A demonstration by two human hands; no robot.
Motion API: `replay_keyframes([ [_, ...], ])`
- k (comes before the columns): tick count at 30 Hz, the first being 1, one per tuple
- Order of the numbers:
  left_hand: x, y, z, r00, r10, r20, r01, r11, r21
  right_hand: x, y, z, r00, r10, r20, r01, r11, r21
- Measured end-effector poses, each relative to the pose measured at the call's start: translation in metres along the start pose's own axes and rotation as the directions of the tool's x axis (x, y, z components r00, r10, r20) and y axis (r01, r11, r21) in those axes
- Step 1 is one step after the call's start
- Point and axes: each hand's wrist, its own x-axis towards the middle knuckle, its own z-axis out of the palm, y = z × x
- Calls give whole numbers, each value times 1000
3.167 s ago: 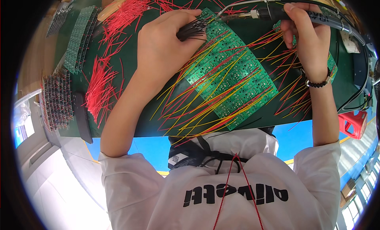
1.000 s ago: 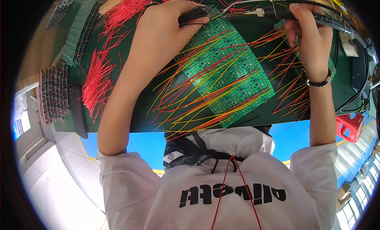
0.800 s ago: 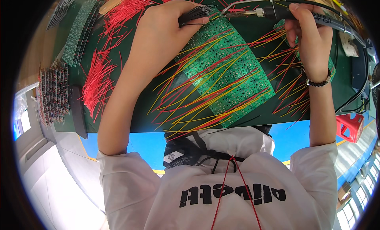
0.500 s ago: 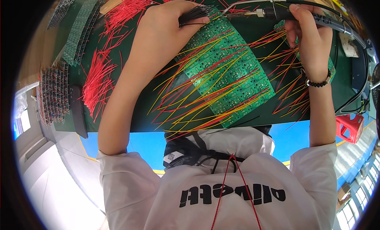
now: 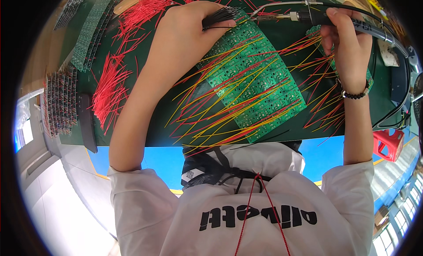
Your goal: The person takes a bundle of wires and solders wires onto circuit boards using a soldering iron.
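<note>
Both forearms rise from the lower edge, elbows bent and spread, and converge over the far part of the green workbench (image 5: 163,129). The left hand (image 5: 187,29), back upward, is closed around a bundle of black wires (image 5: 219,17), thumb and fingers pinching it at the upper corner of a green circuit-board panel (image 5: 260,77). The right hand (image 5: 351,47), a dark beaded bracelet (image 5: 356,95) at its wrist, grips a soldering iron (image 5: 315,18) like a pen, its tip directed leftward to that same corner; a curved metal feed tube (image 5: 269,6) runs alongside. Whether the tip touches the board cannot be told at this scale. The panel lies slantwise on the bench between the forearms, crossed by red and yellow wires (image 5: 220,116). A second panel (image 5: 370,80) lies partly hidden beneath the right hand. At left: loose red wires (image 5: 110,95) and upright rows of boards (image 5: 60,102).
</note>
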Motion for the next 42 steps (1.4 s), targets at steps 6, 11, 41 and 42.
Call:
replay_keyframes([
  [6,-1,4,-3,1000,-22,2,22,1000,-9,-1,-3,-1,1000,2,-31,0,998,65],
  [11,3,-2,-4,999,-44,18,46,994,-94,4,-1,-4,999,-23,-41,26,995,97],
  [41,-35,142,-82,287,416,-863,-888,-222,-403,11,32,0,1000,-15,9,15,999,39],
  [42,-36,142,-83,312,431,-847,-880,-204,-428,9,29,3,1000,-6,-20,7,997,81],
])
